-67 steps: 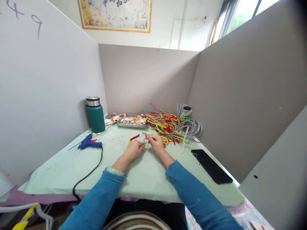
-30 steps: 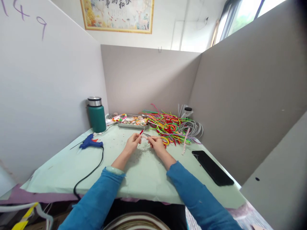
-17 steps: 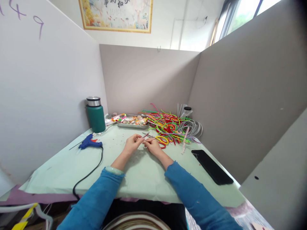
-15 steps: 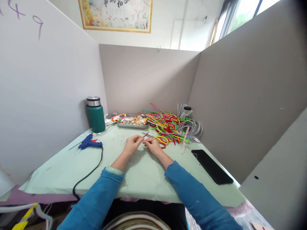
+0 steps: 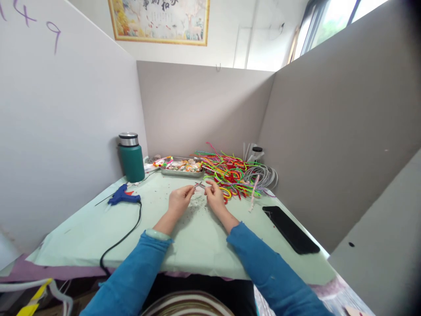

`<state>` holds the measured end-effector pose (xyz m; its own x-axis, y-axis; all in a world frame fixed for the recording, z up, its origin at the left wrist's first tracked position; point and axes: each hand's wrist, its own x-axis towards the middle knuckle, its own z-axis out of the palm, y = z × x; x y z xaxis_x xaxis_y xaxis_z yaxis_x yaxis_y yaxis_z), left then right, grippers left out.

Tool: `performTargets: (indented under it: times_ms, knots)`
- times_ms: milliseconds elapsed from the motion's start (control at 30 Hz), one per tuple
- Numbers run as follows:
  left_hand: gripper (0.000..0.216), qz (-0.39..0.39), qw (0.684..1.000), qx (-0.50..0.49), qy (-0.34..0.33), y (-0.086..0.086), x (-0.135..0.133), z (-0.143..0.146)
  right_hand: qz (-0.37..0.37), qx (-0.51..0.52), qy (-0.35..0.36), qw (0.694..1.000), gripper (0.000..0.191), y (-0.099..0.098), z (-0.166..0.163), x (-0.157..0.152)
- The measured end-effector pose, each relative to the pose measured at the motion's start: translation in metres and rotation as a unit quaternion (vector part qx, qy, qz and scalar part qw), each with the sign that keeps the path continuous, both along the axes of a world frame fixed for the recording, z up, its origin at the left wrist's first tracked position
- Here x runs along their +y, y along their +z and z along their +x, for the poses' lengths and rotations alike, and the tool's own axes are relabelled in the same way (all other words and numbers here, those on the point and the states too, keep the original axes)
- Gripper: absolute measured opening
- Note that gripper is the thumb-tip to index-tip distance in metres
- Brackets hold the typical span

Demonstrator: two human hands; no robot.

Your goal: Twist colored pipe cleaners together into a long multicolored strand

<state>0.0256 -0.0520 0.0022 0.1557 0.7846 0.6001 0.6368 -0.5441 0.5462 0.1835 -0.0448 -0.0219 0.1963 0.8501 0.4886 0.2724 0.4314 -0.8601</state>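
My left hand is closed in a pinch on a thin reddish stick-like piece, perhaps a cut pipe cleaner. The piece points up and right from my fingertips. Just to the right, apart from it, is my right hand, its index finger stretched out and its fingers apart; I can make out nothing in it. Scissors with yellow and red handles lie behind the right hand, which partly hides them. Their blades reach toward the held piece. Dark specks are scattered on the pale green tablecloth below.
At the back, a metal tray of small decorations adjoins a tangled heap of colourful pipe cleaners and a grey coil. A green bottle and blue glue gun are left. A black phone lies right. Partitions enclose the table.
My right hand has drawn away to the right from the left hand, and its index finger has lifted. The left hand still pinches the thin piece, nearly in place.
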Motion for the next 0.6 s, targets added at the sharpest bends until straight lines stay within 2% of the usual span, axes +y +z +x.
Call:
performTargets:
  times_ms: [167,300,400,500,600]
  knots:
    - [0.03,0.034,0.993,0.109,0.026,-0.0012,-0.0022,0.001,0.031,-0.036,0.03,0.998,0.034,0.008,-0.0015,-0.0099]
    - [0.03,0.097,0.975,0.197,-0.017,0.0015,-0.0063,0.0032,0.023,-0.076,0.029,0.996,0.031,0.0081,-0.0018,-0.0107]
    - [0.031,0.128,0.957,0.254,-0.057,0.0025,-0.0078,0.0052,-0.004,-0.102,0.007,0.995,0.039,0.006,0.0,-0.0074]
    - [0.027,0.129,0.949,0.275,-0.084,0.0027,-0.0078,0.0069,-0.022,-0.114,0.006,0.993,0.041,0.0039,0.0015,-0.0038]
    - [0.023,0.115,0.943,0.295,-0.102,0.0033,-0.008,0.0084,-0.029,-0.118,0.041,0.992,0.033,0.0019,0.001,-0.0018]
